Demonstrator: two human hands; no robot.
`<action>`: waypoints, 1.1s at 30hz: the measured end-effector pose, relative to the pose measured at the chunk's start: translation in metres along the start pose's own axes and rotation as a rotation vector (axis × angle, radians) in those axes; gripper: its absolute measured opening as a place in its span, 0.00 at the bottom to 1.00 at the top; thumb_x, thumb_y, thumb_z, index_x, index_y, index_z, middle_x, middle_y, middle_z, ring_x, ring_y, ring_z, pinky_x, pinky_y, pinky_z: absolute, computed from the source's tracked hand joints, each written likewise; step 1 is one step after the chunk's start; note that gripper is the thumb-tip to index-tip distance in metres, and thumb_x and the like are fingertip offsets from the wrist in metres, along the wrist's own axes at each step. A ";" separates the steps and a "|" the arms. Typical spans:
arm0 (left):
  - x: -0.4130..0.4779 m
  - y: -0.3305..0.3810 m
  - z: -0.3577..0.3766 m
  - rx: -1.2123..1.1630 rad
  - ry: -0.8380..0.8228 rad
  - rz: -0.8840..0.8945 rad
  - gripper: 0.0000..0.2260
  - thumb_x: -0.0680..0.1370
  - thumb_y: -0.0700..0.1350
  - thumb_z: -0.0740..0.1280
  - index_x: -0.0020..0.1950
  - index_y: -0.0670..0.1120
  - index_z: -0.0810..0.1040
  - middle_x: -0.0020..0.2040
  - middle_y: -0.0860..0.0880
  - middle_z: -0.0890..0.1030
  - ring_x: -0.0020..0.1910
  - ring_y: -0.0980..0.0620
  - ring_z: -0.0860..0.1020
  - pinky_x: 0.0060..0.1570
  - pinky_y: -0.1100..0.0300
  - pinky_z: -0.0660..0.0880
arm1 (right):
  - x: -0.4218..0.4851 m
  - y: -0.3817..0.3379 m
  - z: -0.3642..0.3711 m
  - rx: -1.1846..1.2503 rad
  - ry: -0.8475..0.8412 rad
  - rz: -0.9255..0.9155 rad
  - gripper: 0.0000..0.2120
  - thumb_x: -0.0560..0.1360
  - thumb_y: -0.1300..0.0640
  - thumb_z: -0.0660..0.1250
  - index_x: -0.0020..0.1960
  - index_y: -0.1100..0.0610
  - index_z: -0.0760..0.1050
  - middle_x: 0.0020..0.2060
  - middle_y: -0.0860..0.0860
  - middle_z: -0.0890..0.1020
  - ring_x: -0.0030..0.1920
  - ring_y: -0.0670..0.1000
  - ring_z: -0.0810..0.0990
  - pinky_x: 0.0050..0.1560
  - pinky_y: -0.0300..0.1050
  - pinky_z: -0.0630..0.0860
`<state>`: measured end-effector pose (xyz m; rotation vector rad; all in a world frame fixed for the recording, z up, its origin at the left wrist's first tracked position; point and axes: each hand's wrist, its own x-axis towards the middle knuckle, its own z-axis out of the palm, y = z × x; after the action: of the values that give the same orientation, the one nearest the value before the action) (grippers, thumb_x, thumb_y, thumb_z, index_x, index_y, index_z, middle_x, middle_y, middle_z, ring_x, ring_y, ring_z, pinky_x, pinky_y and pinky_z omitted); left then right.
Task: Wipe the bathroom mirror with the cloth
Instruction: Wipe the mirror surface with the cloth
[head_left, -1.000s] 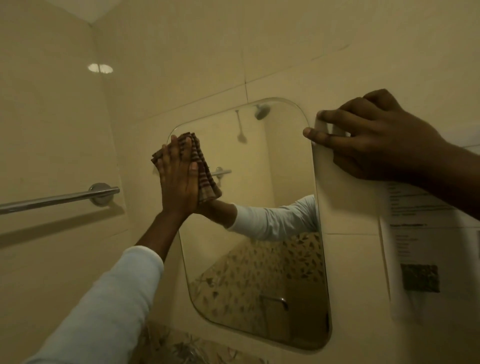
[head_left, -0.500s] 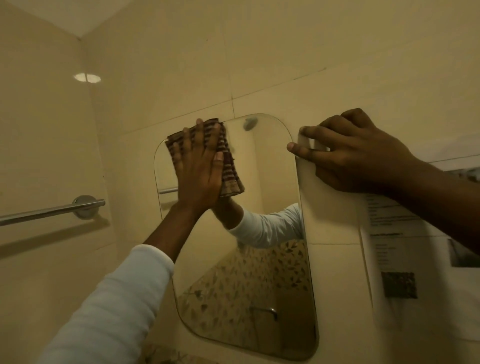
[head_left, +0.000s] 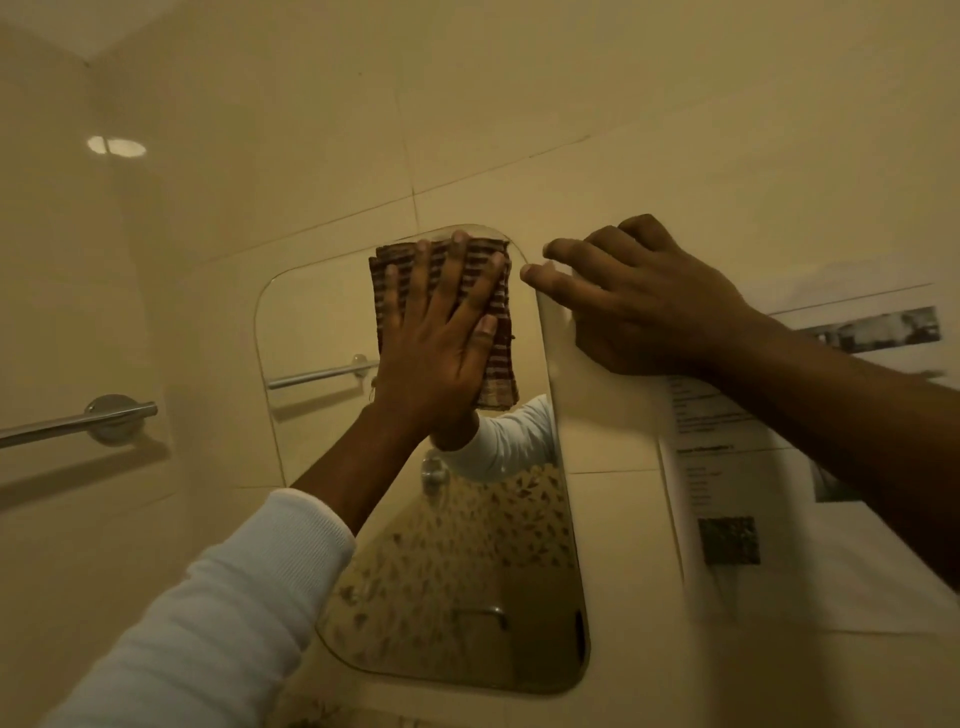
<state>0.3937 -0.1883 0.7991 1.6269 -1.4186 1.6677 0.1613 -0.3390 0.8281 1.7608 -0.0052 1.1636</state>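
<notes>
On tiled bathroom wall: mirror (head_left: 311, 322), rounded corners; wiping under way near its top edge. Left hand (head_left: 436, 353), fingers spread straight, palm flat, arm reaching up from below, presses folded striped cloth (head_left: 496, 358) against mirror's upper right area. Right hand (head_left: 649, 306), fingers loosely bent, grasping nothing, braces on wall just beside mirror's upper right corner. Next move, as judged: draw cloth down over lower glass with even pressure.

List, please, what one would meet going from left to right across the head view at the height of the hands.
Towel bar → left hand pressed flat on the striped cloth against the mirror → right hand at the mirror's right edge → printed sheet.
</notes>
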 end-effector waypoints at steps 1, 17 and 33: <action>-0.002 0.004 0.002 0.008 0.005 0.016 0.27 0.89 0.58 0.46 0.89 0.54 0.51 0.89 0.44 0.48 0.88 0.39 0.45 0.84 0.40 0.36 | 0.000 -0.001 -0.001 -0.001 -0.006 0.002 0.28 0.81 0.50 0.58 0.80 0.56 0.65 0.70 0.63 0.76 0.60 0.65 0.78 0.61 0.60 0.70; -0.054 0.048 0.011 -0.019 -0.034 0.119 0.27 0.89 0.58 0.46 0.88 0.55 0.56 0.89 0.46 0.51 0.88 0.39 0.47 0.84 0.35 0.44 | 0.000 -0.002 -0.001 -0.029 -0.043 -0.006 0.29 0.83 0.46 0.56 0.83 0.54 0.64 0.72 0.62 0.74 0.63 0.65 0.75 0.62 0.61 0.67; -0.206 0.085 0.040 -0.113 -0.110 0.142 0.27 0.88 0.58 0.53 0.88 0.58 0.56 0.89 0.47 0.53 0.87 0.37 0.51 0.83 0.33 0.43 | 0.000 -0.002 -0.008 -0.078 -0.112 -0.028 0.29 0.84 0.47 0.52 0.83 0.55 0.63 0.74 0.65 0.71 0.65 0.69 0.73 0.64 0.63 0.68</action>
<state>0.3901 -0.1844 0.5731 1.6098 -1.6860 1.5623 0.1569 -0.3320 0.8268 1.7495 -0.0912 1.0300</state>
